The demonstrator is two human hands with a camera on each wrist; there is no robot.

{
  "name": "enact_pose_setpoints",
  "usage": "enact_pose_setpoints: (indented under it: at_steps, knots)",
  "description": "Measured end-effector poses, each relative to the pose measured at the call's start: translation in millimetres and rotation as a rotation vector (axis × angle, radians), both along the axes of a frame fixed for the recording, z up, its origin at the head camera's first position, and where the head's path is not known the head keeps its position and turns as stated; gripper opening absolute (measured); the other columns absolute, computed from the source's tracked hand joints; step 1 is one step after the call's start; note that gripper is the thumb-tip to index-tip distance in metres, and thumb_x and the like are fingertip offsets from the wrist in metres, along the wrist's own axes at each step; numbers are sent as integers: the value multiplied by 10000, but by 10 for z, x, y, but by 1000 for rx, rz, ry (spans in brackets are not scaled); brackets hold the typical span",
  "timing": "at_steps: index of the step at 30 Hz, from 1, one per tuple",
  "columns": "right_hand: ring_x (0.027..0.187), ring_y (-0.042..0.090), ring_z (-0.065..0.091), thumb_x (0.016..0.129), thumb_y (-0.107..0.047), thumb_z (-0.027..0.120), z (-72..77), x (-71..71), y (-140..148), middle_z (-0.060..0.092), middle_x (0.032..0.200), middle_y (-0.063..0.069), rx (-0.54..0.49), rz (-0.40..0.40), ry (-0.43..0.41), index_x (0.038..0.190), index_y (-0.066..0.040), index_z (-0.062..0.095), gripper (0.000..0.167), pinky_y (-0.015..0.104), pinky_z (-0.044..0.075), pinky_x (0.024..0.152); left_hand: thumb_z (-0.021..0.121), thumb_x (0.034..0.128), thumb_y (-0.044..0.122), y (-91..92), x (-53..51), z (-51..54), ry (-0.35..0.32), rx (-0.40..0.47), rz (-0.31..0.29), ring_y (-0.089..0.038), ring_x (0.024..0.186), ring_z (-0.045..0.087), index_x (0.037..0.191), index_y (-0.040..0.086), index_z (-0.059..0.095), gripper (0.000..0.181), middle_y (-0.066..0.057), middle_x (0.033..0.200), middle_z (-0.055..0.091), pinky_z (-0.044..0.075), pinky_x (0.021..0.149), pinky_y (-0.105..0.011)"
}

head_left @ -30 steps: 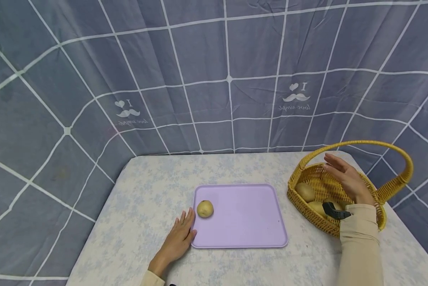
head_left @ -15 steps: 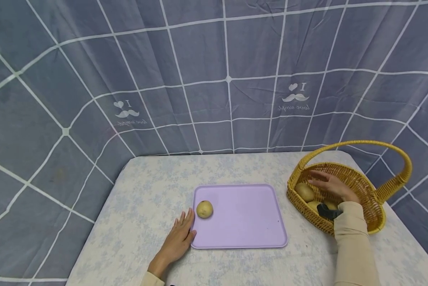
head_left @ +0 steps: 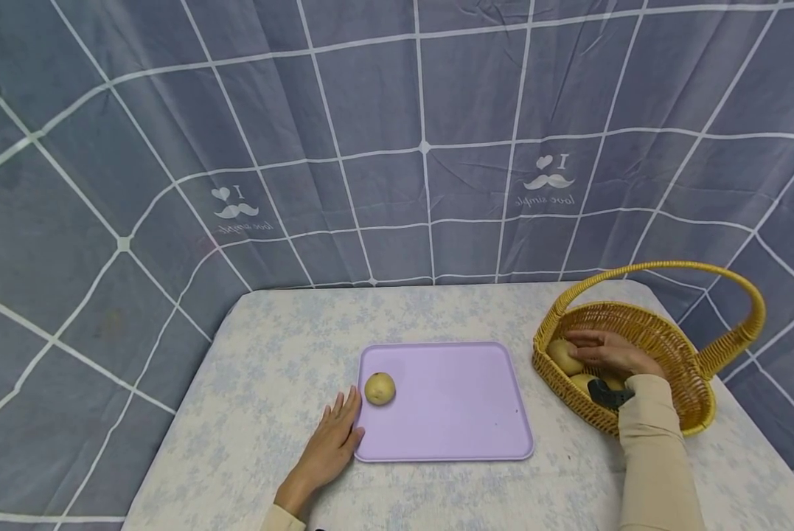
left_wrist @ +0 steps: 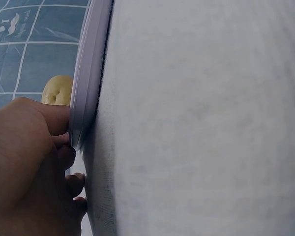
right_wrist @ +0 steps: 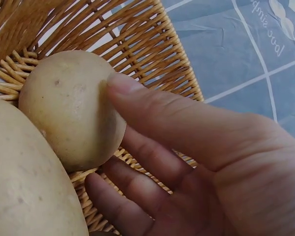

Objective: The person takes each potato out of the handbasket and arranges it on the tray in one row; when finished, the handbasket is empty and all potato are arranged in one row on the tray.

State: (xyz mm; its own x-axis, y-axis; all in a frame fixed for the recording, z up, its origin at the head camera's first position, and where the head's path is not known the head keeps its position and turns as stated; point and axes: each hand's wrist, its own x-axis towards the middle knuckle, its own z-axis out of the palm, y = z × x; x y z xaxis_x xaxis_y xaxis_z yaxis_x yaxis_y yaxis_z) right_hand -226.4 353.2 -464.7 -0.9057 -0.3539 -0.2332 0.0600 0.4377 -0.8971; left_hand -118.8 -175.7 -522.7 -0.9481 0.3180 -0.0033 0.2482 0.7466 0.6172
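Inside the wicker basket (head_left: 685, 346) my right hand (head_left: 612, 354) reaches to a potato (head_left: 562, 355) at the basket's left end. In the right wrist view the thumb of my right hand (right_wrist: 187, 142) touches that round potato (right_wrist: 71, 108), with the other fingers curved around its lower side; a larger potato (right_wrist: 24, 182) lies beside it. My left hand (head_left: 326, 450) rests at the left edge of the lilac tray (head_left: 456, 405), thumb on its rim in the left wrist view. One potato (head_left: 380, 388) lies in the tray at its left side, near the left fingers.
The basket's tall arched handle (head_left: 744, 295) rises over it at the right of the table. Another potato (head_left: 584, 382) lies in the basket near the right wrist. A patterned cloth (head_left: 270, 354) covers the table, and a blue-grey curtain (head_left: 383, 184) hangs behind.
My right hand has moved left and down into the basket, and its fingers have come against the potato at the left end. My left hand and the tray have stayed in place.
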Motion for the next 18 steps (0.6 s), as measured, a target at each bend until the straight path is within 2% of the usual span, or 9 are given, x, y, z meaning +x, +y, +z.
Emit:
enact_pose_setpoints:
  at_steps: [9, 16, 18]
  knots:
    - [999, -59, 533, 928, -174, 628, 38, 10, -29, 433, 1384, 330, 66, 0, 37, 1403, 90, 400, 589, 212, 513, 801, 462, 1012, 186, 6, 1, 5, -4, 5, 4, -329, 1466, 95, 1505, 17, 228, 571, -108, 1583, 161, 41, 1180, -523]
    - [966, 162, 607, 909, -120, 644, 39, 24, -104, 362, 1398, 327, -61, -20, -144, 1489, 41, 245, 723, 320, 550, 801, 456, 1015, 197, 3, 5, 5, -5, -3, 8, -324, 1466, 98, 1507, 25, 225, 570, -98, 1584, 161, 43, 1181, -521]
    - [938, 157, 602, 906, -114, 647, 28, 21, -99, 403, 1355, 318, -47, -28, -126, 1483, 46, 261, 712, 313, 553, 773, 456, 1015, 197, 6, 5, 4, -5, -1, 9, -324, 1466, 98, 1507, 24, 225, 570, -97, 1583, 161, 42, 1181, -521]
